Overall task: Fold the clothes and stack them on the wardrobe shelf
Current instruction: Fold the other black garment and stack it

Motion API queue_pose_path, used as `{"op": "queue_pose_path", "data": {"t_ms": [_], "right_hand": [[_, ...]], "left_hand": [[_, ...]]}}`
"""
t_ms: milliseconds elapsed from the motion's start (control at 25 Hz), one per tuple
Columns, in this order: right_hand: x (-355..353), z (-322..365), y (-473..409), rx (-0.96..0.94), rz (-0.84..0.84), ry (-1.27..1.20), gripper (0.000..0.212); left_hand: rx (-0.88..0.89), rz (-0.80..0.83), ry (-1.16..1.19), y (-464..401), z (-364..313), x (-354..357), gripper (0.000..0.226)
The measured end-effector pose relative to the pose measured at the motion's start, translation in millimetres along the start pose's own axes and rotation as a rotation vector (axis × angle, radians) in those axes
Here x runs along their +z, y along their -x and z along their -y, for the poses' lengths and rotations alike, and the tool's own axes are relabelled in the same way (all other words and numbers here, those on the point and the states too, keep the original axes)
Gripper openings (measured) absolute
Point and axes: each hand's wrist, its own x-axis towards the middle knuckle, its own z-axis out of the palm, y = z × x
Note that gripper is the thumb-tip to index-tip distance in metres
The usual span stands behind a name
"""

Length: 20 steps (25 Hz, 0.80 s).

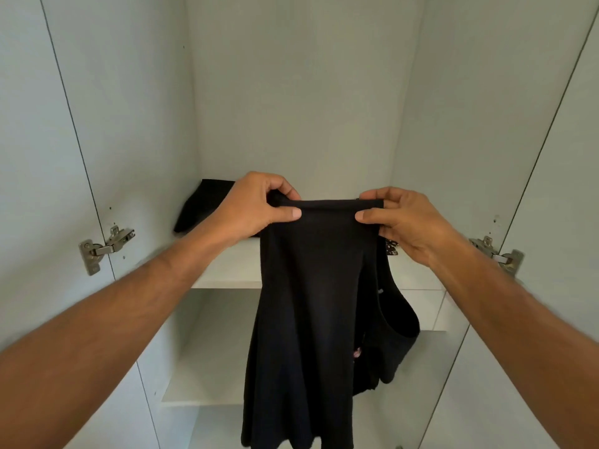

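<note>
Currently mid-fold: my left hand point(256, 205) and right hand point(405, 218) pinch the black garment point(308, 303), hanging before the shelf point(227, 270). Next: halve it, stack on folded black item point(201, 205) at 10 o'clock.

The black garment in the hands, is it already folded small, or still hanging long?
Still hanging long. Left hand and right hand pinch the top edge of the black garment, which drops past the shelf.

Bare forearms, no sleeves, short trimmed nails
</note>
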Motion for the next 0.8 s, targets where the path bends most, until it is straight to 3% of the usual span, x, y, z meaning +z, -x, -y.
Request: {"op": "queue_pose_path", "data": {"t_ms": [80,200,440,640,800], "right_hand": [[-5.1,0.1,-0.4,-0.069,-0.030,0.078,0.028],[-12.1,-5.0,-1.0,-0.134,-0.076,0.214,0.021],[-15.5,-25.2,4.9,-0.214,-0.192,0.391,0.025],[0.0,-81.5,53.3,-0.414,-0.379,0.432,0.018],[9.5,-148.5,104.9,-0.321,-0.185,0.280,0.027]], "left_hand": [[0.098,-0.058,-0.207,-4.8,-3.7,-1.1,0.016],[0.182,-0.154,-0.329,-12.5,-5.5,3.2,0.009],[0.197,-0.145,-0.213,-29.0,-26.2,17.4,0.003],[0.264,-0.168,-0.184,-43.3,-50.0,8.3,0.005],[0.326,-0.167,-0.100,-48.1,-69.1,-15.3,0.007]]}}
